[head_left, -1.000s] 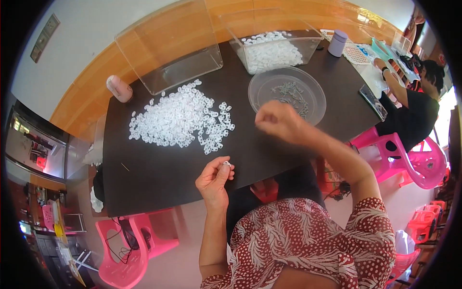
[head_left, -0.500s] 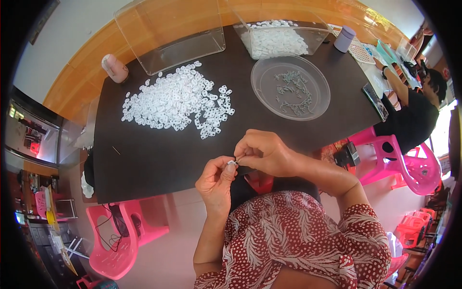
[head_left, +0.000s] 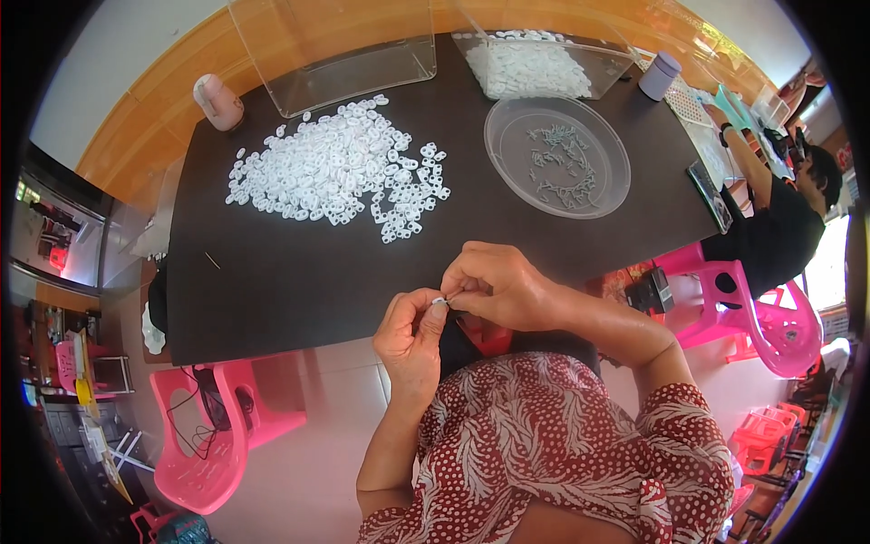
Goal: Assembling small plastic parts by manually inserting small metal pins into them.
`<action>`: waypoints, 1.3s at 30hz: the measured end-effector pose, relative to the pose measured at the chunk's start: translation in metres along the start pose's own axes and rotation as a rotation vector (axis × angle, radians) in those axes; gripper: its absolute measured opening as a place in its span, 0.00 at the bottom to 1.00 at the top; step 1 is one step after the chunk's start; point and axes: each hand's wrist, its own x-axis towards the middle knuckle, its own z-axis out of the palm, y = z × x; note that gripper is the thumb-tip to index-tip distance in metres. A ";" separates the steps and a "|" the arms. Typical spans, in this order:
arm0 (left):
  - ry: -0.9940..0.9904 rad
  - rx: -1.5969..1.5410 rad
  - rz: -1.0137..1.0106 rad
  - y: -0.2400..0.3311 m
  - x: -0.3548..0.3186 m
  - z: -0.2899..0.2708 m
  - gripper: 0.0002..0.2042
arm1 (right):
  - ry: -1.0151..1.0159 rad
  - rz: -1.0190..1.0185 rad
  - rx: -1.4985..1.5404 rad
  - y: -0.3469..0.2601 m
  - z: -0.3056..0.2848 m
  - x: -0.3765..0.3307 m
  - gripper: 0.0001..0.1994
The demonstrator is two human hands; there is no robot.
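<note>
So the right hand (head_left: 498,286) has come over to the left: a second ago it was up by the round clear tray (head_left: 509,177), and now its fingertips meet the left hand (head_left: 410,337) just past the table's near edge. The hands themselves have hardly shifted over the last half second.

Left hand's got a small white plastic piece (head_left: 439,300) pinched between thumb and fingers, sitting right at the tips. Right hand is drawn into a tight pinch touching that spot; can't tell what's between those fingertips, way too small.

On the dark table (head_left: 272,290), beyond the left hand, there's a big loose pile of white two-holed plastic pieces (head_left: 317,168), with a thinner scatter trailing off its right side. The round tray is right of that, holding small greyish screw-like bits (head_left: 571,195). Just behind the tray is a clear plastic bin (head_left: 609,76) with lots more white pieces, and another clear container (head_left: 362,92) stands behind the pile. Pink bottle (head_left: 218,102) at far left, lavender tumbler (head_left: 661,76) at far right, and a phone (head_left: 710,197) by the right edge.
</note>
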 end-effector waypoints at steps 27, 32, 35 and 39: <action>0.171 -0.164 -0.043 -0.009 -0.004 -0.004 0.04 | 0.218 -0.097 -0.138 0.009 0.044 0.005 0.03; 0.179 -0.130 -0.066 -0.012 0.000 -0.007 0.04 | 0.144 -0.123 -0.210 0.013 0.048 0.010 0.02; 0.179 -0.294 -0.185 -0.011 0.003 -0.009 0.04 | 0.133 -0.038 -0.034 0.017 0.046 0.011 0.02; 0.174 -0.321 -0.223 -0.011 0.006 -0.011 0.05 | 0.114 -0.001 -0.029 0.011 0.041 0.014 0.02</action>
